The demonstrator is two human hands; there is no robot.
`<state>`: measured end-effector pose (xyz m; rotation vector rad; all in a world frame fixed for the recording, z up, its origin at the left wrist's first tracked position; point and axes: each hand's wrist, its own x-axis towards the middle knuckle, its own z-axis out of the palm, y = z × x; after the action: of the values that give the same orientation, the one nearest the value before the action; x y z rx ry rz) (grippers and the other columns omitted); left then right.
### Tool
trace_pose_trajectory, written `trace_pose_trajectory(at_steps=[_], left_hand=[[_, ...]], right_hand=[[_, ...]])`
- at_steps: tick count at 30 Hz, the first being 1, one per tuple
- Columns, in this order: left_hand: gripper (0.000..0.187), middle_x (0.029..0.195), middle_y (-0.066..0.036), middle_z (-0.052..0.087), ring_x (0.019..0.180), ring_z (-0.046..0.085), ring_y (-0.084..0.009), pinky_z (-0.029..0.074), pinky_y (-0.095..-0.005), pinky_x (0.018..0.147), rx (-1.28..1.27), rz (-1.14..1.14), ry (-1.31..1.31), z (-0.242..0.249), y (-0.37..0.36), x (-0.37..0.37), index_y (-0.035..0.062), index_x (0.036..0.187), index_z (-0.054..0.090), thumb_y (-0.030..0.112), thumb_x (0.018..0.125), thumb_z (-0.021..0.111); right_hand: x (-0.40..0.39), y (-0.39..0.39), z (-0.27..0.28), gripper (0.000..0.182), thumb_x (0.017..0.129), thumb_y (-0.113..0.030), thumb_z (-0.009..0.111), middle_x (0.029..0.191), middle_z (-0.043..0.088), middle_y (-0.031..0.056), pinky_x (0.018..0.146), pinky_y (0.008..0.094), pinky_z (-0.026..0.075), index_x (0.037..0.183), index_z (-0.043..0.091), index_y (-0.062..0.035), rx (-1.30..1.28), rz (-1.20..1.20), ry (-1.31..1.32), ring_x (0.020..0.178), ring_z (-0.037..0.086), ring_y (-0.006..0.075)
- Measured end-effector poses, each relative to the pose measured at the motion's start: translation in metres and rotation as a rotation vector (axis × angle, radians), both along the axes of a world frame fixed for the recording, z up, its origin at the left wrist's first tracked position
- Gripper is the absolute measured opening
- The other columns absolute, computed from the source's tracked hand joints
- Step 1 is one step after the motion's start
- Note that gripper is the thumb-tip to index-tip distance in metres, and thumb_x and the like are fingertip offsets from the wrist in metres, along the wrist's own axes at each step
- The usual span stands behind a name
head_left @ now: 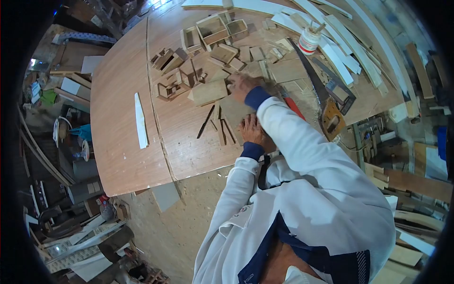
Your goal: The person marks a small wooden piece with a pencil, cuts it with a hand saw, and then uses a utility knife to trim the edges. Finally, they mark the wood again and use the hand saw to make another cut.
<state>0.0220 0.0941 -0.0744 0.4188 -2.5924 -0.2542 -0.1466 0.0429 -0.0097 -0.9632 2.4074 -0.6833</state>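
Observation:
My left hand (253, 130) lies at the near side of the worktable, its fingers stretched out flat over the surface. Farther out, my right hand (243, 87) reaches to the right end of a flat wooden board (211, 93). The right fingers are slightly blurred, and I cannot see whether they grip anything. Several thin wooden strips (220, 126) and a dark slim stick (205, 122) lie left of my left hand. A red-handled tool (294, 108) shows beside my right forearm.
Small wooden boxes (213, 31) and frames (173, 86) stand toward the back of the worktable (118, 104). A handsaw (333, 120), a labelled white jar (309, 41) and long wood strips (340, 38) lie at the right. A white strip (141, 121) lies at the left.

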Motion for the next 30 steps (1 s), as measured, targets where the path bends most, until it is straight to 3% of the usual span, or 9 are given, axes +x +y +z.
trace_pose_trajectory(at_steps=[2,5,9,11,15,17,21,27,30], left_hand=[[0.038,0.113,-0.013,0.057,0.106,0.050,-0.0311,0.032,-0.0485,0.092,0.056,-0.002,0.017,0.024,0.004,-0.004,0.0084,0.113,0.058,0.019,0.077,0.058],[0.030,0.104,-0.011,0.058,0.098,0.053,-0.0301,0.034,-0.0462,0.087,0.091,0.009,0.068,0.035,0.006,-0.009,0.0091,0.108,0.059,0.018,0.079,0.057],[0.023,0.098,-0.009,0.058,0.091,0.054,-0.0283,0.036,-0.0448,0.081,0.085,0.000,0.076,0.044,0.007,-0.013,0.0091,0.104,0.059,0.016,0.083,0.055],[0.022,0.096,-0.009,0.059,0.089,0.054,-0.0283,0.036,-0.0445,0.081,0.067,0.005,0.098,0.044,0.006,-0.012,0.0094,0.103,0.059,0.017,0.083,0.056],[0.027,0.100,-0.009,0.058,0.095,0.053,-0.0285,0.035,-0.0443,0.085,0.055,0.005,0.073,0.041,0.007,-0.012,0.0094,0.106,0.059,0.014,0.080,0.056],[0.028,0.102,-0.010,0.058,0.096,0.053,-0.0291,0.035,-0.0445,0.085,0.077,-0.005,0.043,0.039,0.007,-0.011,0.0092,0.107,0.058,0.015,0.080,0.056],[0.028,0.104,-0.010,0.058,0.097,0.053,-0.0299,0.034,-0.0451,0.086,0.064,0.010,0.019,0.038,0.006,-0.010,0.0091,0.108,0.058,0.016,0.081,0.056],[0.026,0.101,-0.010,0.059,0.094,0.054,-0.0296,0.035,-0.0450,0.085,0.046,0.007,0.070,0.041,0.006,-0.011,0.0102,0.106,0.059,0.016,0.081,0.057],[0.024,0.098,-0.009,0.059,0.091,0.055,-0.0293,0.036,-0.0447,0.083,0.042,0.015,0.096,0.043,0.008,-0.012,0.0113,0.104,0.060,0.015,0.080,0.058]], right_hand=[[-0.013,0.049,0.034,0.026,0.084,-0.027,0.055,0.097,0.065,0.0166,0.077,0.0413,0.050,0.096,0.065,-0.0071,-0.331,-0.120,0.106,0.089,0.062,0.0340],[-0.051,0.126,0.013,0.020,0.082,-0.020,0.060,0.093,0.066,0.0173,0.077,0.0399,0.050,0.095,0.064,-0.0056,-0.404,-0.325,0.233,0.087,0.062,0.0357],[-0.034,0.216,0.016,0.024,0.079,-0.025,0.060,0.092,0.065,0.0223,0.079,0.0427,0.049,0.088,0.067,-0.0042,-0.056,-0.383,0.126,0.088,0.063,0.0363],[-0.010,0.236,0.016,0.033,0.077,-0.029,0.061,0.101,0.064,0.0214,0.083,0.0430,0.048,0.097,0.063,-0.0037,0.070,-0.327,0.083,0.093,0.061,0.0368],[0.018,0.241,0.002,0.041,0.074,-0.030,0.064,0.107,0.060,0.0195,0.085,0.0443,0.047,0.105,0.056,-0.0042,0.105,-0.250,0.230,0.098,0.058,0.0375],[0.023,0.232,0.001,0.039,0.073,-0.029,0.065,0.104,0.057,0.0181,0.084,0.0445,0.046,0.101,0.053,-0.0048,0.173,-0.364,0.222,0.096,0.057,0.0348],[0.015,0.234,0.001,0.035,0.074,-0.031,0.063,0.102,0.058,0.0159,0.082,0.0461,0.045,0.098,0.053,-0.0074,-0.014,-0.358,0.211,0.094,0.057,0.0344],[-0.007,0.245,-0.011,0.030,0.075,-0.028,0.064,0.095,0.058,0.0134,0.079,0.0440,0.045,0.095,0.052,-0.0097,-0.072,-0.367,0.356,0.095,0.055,0.0336],[-0.001,0.238,-0.012,0.027,0.075,-0.028,0.064,0.095,0.056,0.0122,0.080,0.0440,0.045,0.093,0.052,-0.0107,-0.096,-0.381,0.286,0.096,0.054,0.0332]])
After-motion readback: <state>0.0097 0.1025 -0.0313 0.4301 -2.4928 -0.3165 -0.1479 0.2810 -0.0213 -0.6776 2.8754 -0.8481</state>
